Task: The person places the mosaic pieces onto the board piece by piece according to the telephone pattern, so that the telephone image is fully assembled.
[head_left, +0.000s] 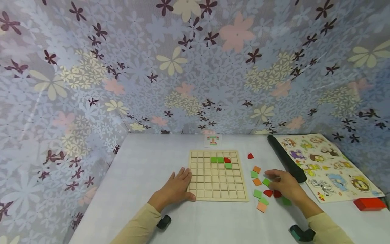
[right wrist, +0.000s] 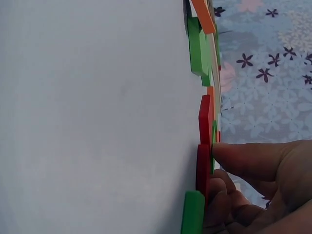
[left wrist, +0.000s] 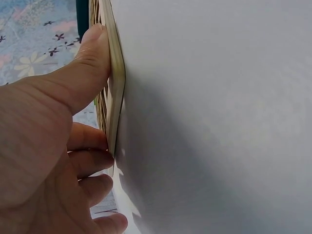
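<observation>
A wooden grid board (head_left: pixel 213 176) lies on the white table, holding two green squares (head_left: pixel 217 159), a red quarter-round piece (head_left: pixel 227 160) and a lighter green square (head_left: pixel 228 165). My left hand (head_left: pixel 175 188) rests flat at its lower left corner; in the left wrist view the thumb (left wrist: pixel 92 63) lies along the board's edge. Over the loose pieces right of the board hovers my right hand (head_left: pixel 286 186), thumb and forefinger apart, the thumb tip by a green square (head_left: pixel 266 182). Red quarter-round pieces (right wrist: pixel 203 170) sit beneath it, partly hidden by its fingers.
Orange and green tiles (head_left: pixel 257 182) are scattered nearby, with a lone red piece (head_left: pixel 250 156) farther back. A small pattern card (head_left: pixel 213 140) lies behind the board. To the right are a black tube-like object (head_left: pixel 286 159), an animal picture board (head_left: pixel 330 169) and a red block (head_left: pixel 369 204).
</observation>
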Demonstrator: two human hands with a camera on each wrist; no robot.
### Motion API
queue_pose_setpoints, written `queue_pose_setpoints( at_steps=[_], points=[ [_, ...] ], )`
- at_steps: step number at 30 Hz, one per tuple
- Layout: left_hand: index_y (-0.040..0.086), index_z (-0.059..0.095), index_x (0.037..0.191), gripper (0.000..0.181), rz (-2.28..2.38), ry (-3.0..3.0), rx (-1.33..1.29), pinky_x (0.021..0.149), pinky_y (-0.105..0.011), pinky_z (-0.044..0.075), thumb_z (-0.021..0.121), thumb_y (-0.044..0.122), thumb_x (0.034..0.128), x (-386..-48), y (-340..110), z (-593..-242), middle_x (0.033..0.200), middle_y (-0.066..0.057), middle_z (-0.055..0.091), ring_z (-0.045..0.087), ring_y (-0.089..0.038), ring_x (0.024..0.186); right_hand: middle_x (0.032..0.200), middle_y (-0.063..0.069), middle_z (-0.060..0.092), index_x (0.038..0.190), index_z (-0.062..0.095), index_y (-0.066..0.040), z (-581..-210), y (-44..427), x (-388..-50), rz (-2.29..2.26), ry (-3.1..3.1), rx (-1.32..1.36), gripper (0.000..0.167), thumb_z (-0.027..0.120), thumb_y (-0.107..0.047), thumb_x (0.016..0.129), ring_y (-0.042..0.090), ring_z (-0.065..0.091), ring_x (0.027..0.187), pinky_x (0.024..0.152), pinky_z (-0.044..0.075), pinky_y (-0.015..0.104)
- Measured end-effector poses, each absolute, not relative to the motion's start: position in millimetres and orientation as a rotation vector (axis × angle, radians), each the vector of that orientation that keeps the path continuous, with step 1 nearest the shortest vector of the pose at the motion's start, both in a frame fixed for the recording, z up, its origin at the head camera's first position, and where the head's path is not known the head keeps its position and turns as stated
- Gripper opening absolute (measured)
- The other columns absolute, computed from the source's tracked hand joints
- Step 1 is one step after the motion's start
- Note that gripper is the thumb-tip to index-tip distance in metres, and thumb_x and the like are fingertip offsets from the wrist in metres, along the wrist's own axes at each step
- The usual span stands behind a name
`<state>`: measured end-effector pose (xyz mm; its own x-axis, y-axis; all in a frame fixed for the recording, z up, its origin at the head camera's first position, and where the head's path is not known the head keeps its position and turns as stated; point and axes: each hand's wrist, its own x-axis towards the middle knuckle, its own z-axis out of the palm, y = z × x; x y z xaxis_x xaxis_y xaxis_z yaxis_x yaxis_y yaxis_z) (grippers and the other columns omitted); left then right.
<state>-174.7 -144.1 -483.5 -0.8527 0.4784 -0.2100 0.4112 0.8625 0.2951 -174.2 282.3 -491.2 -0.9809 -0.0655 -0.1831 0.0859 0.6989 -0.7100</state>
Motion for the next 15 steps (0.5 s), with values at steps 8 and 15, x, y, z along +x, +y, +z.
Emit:
queue_pose_setpoints(
  at_steps=[8, 15],
  points=[
    [-0.001, 0.034, 0.157, 0.099, 0.348, 2.762, 0.684, 0.121, -0.061, 0.022, 0.074, 0.055, 0.0858, -173.6, -145.5, -484.9, 0.167, -0.017, 0.026, 0.018, -0.035, 0.156, 0.113, 0.017, 0.069, 0.126, 0.067, 0.003, -494.3, 278.7, -174.4, -1.083, 2.722, -0.023, 0.041, 0.076, -0.009, 0.088, 0.026, 0.064, 0.098, 0.081, 0.054, 0.04],
    [-0.001, 0.033, 0.157, 0.098, 0.337, 2.763, 0.699, 0.12, -0.061, 0.022, 0.073, 0.055, 0.0867, -174.4, -145.8, -483.5, 0.167, -0.017, 0.025, 0.018, -0.035, 0.156, 0.104, 0.012, 0.065, 0.119, 0.064, -0.002, -493.8, 274.9, -176.1, -1.069, 2.735, -0.017, 0.035, 0.077, -0.009, 0.087, 0.026, 0.059, 0.095, 0.081, 0.052, 0.041]
  ],
)
